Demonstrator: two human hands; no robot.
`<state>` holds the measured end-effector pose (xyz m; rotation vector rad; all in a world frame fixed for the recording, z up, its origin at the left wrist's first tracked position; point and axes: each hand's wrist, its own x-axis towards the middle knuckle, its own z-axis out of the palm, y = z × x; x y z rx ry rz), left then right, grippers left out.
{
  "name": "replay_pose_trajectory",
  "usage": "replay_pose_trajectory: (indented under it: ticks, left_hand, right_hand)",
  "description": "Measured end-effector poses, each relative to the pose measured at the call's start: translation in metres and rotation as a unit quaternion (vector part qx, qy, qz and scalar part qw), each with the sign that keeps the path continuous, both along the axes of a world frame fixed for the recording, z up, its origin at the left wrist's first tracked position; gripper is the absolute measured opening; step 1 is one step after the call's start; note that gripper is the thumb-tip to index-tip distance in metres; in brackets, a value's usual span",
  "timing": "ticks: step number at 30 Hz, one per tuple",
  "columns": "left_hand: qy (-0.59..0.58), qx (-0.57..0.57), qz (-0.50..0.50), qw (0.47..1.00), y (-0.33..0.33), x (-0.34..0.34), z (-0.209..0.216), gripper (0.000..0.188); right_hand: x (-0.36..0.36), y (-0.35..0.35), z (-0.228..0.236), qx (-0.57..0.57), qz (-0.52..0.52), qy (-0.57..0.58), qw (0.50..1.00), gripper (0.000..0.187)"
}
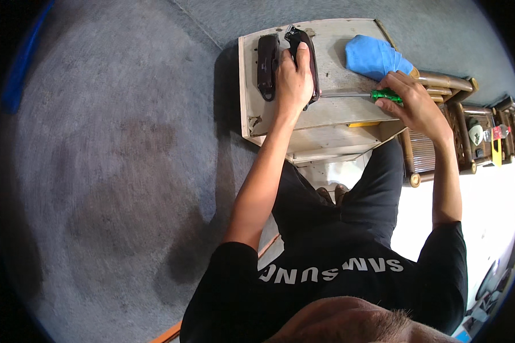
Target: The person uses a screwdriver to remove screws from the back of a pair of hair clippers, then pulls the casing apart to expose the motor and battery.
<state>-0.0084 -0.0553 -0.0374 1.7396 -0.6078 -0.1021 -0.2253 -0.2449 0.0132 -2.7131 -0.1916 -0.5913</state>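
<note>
Within the left hand, fingers are gripping a clipper, on or just above the worktop, can't tell which. Right hand fingers are holding a screwdriver, tip pointing left at the clipper's near end; contact unclear. Risk: tip slipping and jabbing the left fingers, if the clipper is twisting. Blade end is pointing away from the person, long axis running roughly across the screwdriver. Second clipper is lying just left of the left fingers.
</note>
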Motion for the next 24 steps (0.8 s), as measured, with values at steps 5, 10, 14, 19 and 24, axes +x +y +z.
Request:
replay_pose_trajectory:
  ticks: [5,10,14,19,24]
  left_hand:
    - [0.006,0.018,-0.011,1.0,0.0,-0.001,-0.001,0.069]
    - [0.034,0.024,-0.019,0.999,0.003,-0.006,0.008,0.071]
    - [0.01,0.008,-0.009,1.0,0.003,0.0,-0.001,0.072]
    - [0.055,-0.021,-0.017,0.998,0.005,-0.01,0.014,0.074]
    - [0.098,-0.05,-0.04,0.993,0.01,-0.013,0.018,0.068]
  right_hand:
    - [-0.007,0.014,0.001,0.043,-0.05,0.048,0.997,0.033]
    - [-0.008,0.007,-0.011,-0.045,-0.054,-0.023,0.997,0.027]
    - [-0.005,0.015,0.001,-0.003,-0.046,0.01,0.999,0.024]
    - [-0.002,0.012,-0.002,0.026,-0.065,0.021,0.997,0.026]
    - [0.005,-0.001,-0.004,-0.122,0.006,-0.107,0.987,0.035]
